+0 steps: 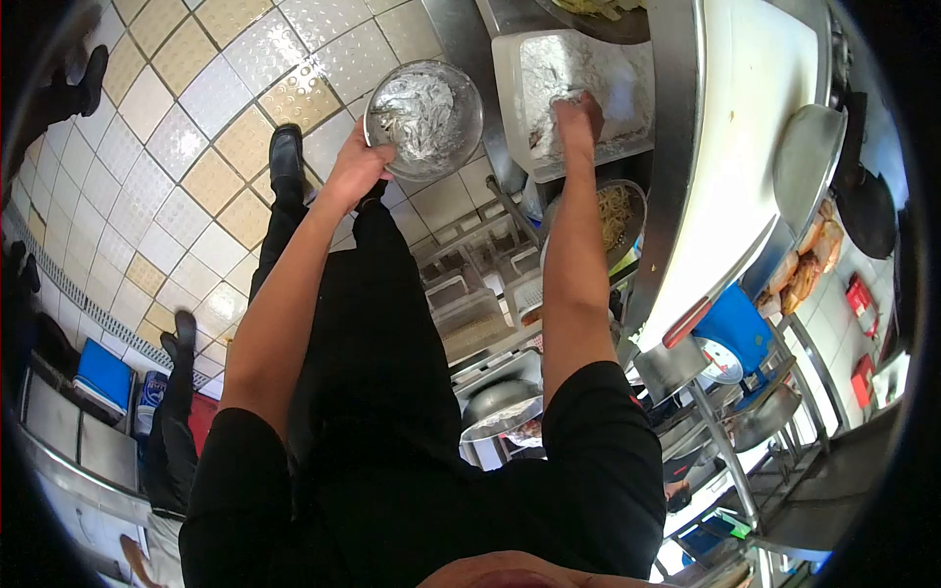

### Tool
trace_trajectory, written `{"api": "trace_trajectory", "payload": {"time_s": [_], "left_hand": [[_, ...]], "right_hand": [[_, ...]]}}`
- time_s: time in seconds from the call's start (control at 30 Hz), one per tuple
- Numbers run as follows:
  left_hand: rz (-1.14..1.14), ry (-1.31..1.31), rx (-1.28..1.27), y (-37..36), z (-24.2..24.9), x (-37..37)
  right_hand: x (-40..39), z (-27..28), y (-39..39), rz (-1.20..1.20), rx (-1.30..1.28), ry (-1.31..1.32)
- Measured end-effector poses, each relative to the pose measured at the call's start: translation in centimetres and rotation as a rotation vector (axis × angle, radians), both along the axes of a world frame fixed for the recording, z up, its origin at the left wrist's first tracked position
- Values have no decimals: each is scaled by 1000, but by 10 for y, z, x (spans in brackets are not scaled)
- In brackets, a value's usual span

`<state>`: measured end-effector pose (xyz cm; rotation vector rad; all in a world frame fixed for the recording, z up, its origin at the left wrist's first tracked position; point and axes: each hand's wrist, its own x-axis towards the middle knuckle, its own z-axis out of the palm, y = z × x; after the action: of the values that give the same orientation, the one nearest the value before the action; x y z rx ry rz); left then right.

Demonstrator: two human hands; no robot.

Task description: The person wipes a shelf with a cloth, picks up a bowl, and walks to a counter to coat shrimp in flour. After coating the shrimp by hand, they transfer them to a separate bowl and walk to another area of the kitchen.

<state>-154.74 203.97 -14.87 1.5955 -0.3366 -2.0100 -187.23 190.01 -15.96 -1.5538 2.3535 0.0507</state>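
My left hand (365, 169) grips the rim of a round bowl (470, 108), holding it out over the floor. Inside the bowl lie pieces coated in white powder that looks like flour (417, 108). My right hand (578, 118) reaches down into a white rectangular tub (508, 73) of the same powder. Its fingers look bunched together, with powder about the tips, which are partly hidden.
A white cutting board (735, 147) runs along the counter at right, with a broad-bladed cleaver (809, 157) and a red-handled knife (686, 323). Below my right forearm sits a bowl of yellowish strips (618, 216). Clear containers (461, 318) stand near my legs. Another person's legs (172, 421) show at left.
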Motion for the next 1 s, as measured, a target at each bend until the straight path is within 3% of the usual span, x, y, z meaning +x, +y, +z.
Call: {"api": "trace_trajectory", "payload": {"time_s": [0.17, 0.37, 0.47, 0.6, 0.7, 0.77, 0.83, 0.87, 0.9, 0.93, 1.0], "left_hand": [[38, 39, -15, 1, -6, 3], [83, 58, 5, -1, 3, 4], [112, 19, -5, 1, 8, 7], [115, -10, -140, -4, 40, 15], [128, -66, -140, -7, 89, 22], [85, -74, -160, -9, 126, 34], [81, -89, -162, -9, 149, 43], [87, -81, -156, -2, 155, 41], [132, -97, -185, 3, 166, 43], [176, -112, -216, 8, 177, 45], [179, -123, -205, 19, 188, 50]], "right_hand": [[-3, 17, -2, 19, 192, 106], [3, 50, 29, -573, -581, -531], [27, 82, 38, -837, -639, -978], [85, 126, 45, -924, -467, -1364], [135, 162, 50, -755, -285, -1449], [150, 140, 61, -662, -160, -1524], [188, 164, 67, -332, 28, -1405], [196, 191, 65, 86, 163, -1228], [203, 207, 66, 404, 119, -928], [206, 204, 66, 588, 82, -733], [217, 230, 76, 602, 17, -687]]}}
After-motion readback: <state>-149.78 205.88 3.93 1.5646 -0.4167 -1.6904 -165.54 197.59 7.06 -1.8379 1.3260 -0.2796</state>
